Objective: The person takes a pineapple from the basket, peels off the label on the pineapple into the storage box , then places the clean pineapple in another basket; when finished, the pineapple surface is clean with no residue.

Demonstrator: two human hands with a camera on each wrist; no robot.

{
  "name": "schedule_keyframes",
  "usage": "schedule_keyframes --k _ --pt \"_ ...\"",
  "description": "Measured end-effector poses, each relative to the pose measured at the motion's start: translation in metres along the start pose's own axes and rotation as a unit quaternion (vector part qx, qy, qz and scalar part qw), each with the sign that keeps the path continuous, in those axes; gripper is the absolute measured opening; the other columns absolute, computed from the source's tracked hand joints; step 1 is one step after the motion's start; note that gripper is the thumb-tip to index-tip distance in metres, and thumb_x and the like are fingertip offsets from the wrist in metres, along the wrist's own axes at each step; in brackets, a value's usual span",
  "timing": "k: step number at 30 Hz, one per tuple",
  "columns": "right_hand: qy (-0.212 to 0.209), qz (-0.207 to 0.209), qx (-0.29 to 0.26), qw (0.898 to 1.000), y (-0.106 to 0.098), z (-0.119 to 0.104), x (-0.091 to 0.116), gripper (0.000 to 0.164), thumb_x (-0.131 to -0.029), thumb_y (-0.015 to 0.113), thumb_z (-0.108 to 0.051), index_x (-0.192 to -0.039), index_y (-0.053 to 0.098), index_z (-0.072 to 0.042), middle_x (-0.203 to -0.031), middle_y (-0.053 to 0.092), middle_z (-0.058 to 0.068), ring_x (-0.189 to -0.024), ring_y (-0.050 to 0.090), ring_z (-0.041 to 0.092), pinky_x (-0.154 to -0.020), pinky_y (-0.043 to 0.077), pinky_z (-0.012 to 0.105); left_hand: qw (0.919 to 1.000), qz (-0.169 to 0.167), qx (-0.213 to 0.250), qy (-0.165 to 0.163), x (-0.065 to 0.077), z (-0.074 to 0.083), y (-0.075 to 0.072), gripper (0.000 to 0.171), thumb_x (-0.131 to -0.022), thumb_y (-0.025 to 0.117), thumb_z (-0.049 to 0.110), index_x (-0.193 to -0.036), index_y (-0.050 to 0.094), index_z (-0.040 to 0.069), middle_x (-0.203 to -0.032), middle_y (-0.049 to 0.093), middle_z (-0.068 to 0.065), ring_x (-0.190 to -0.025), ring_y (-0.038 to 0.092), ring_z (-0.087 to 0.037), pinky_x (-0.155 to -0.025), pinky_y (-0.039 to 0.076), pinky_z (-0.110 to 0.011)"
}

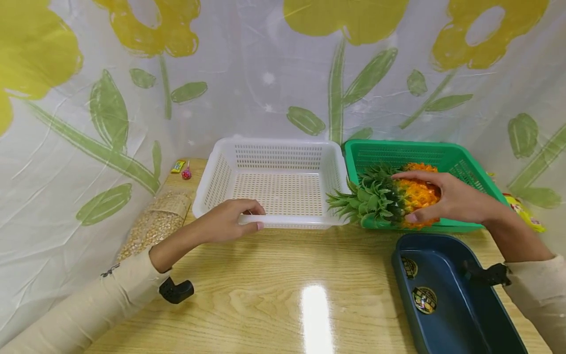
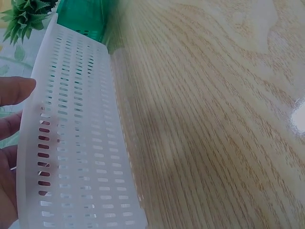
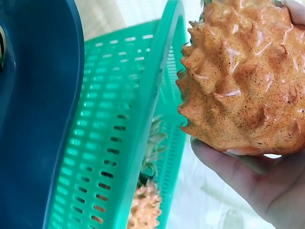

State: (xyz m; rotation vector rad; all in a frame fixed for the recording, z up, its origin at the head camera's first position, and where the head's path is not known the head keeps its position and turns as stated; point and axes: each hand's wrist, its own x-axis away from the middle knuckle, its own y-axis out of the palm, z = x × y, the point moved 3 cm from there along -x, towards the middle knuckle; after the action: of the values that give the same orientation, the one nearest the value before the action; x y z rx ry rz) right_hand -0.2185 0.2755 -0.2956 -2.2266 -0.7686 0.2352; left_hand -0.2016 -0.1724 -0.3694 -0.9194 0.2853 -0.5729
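My right hand (image 1: 460,196) grips an orange pineapple (image 1: 417,194) with a spiky green crown, held above the green basket (image 1: 473,162). The crown points left and reaches over the white basket's right edge. In the right wrist view, thumb and fingers span the knobbly body of the pineapple (image 3: 248,81). A second pineapple (image 3: 145,205) lies lower down inside the green basket, mostly hidden. My left hand (image 1: 225,219) holds the front rim of the white basket (image 1: 300,221), thumb outside and fingers inside. That basket has slotted walls and nothing lies in it.
A dark blue tub (image 1: 460,295) with round stickers stands at the front right. On the left are a bag of yellowish kernels (image 1: 152,226), a small yellow packet (image 1: 178,166) and a lollipop (image 1: 186,172). A yellow packet (image 1: 526,214) lies beyond the green basket.
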Motion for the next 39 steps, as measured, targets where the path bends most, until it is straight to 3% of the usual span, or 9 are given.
schedule_keyframes --k 5,16,22,33,39 --pt "0.013 0.01 0.012 1.0 -0.007 0.005 0.001 0.079 -0.084 0.079 -0.01 -0.153 0.042 -0.021 -0.12 0.053 0.01 -0.083 0.06 0.02 -0.063 0.054 0.032 1.0 -0.001 0.0 -0.003 0.0 0.001 0.0 0.024 -0.097 0.067 0.033 -0.116 0.068 0.018 -0.118 0.07 0.001 -0.108 0.064 -0.02 -0.095 0.051 -0.044" --pt "0.01 0.008 0.014 1.0 -0.028 0.019 0.004 0.076 -0.087 0.074 -0.004 -0.153 0.041 -0.018 -0.108 0.061 0.008 -0.082 0.063 0.021 -0.064 0.056 0.033 1.0 -0.004 0.0 -0.004 -0.001 0.0 0.001 0.024 -0.097 0.067 0.033 -0.116 0.068 0.018 -0.118 0.07 0.001 -0.108 0.064 -0.02 -0.095 0.051 -0.043" --pt "0.018 0.006 0.019 1.0 -0.04 0.026 0.004 0.07 -0.088 0.073 -0.004 -0.151 0.044 -0.015 -0.111 0.06 0.005 -0.084 0.063 0.023 -0.065 0.056 0.034 1.0 -0.006 -0.001 -0.004 0.0 0.001 0.0 0.026 -0.098 0.067 0.033 -0.117 0.068 0.017 -0.119 0.069 0.001 -0.109 0.063 -0.02 -0.095 0.051 -0.044" --pt "0.07 0.005 0.036 0.997 -0.055 0.052 0.005 0.07 -0.091 0.072 -0.011 -0.153 0.041 -0.02 -0.117 0.057 0.003 -0.087 0.063 0.021 -0.068 0.056 0.033 0.9999 -0.007 0.004 -0.006 0.0 0.002 0.0 0.025 -0.098 0.066 0.033 -0.117 0.068 0.018 -0.12 0.069 0.001 -0.11 0.063 -0.021 -0.096 0.051 -0.045" --pt "0.092 -0.005 0.055 0.994 -0.063 0.062 0.002 0.07 -0.093 0.071 -0.015 -0.154 0.038 -0.02 -0.133 0.048 0.008 -0.091 0.063 0.016 -0.07 0.054 0.032 1.0 -0.005 0.002 -0.006 0.0 0.002 -0.001 0.025 -0.098 0.067 0.034 -0.117 0.068 0.018 -0.119 0.069 0.001 -0.109 0.063 -0.02 -0.096 0.05 -0.044"
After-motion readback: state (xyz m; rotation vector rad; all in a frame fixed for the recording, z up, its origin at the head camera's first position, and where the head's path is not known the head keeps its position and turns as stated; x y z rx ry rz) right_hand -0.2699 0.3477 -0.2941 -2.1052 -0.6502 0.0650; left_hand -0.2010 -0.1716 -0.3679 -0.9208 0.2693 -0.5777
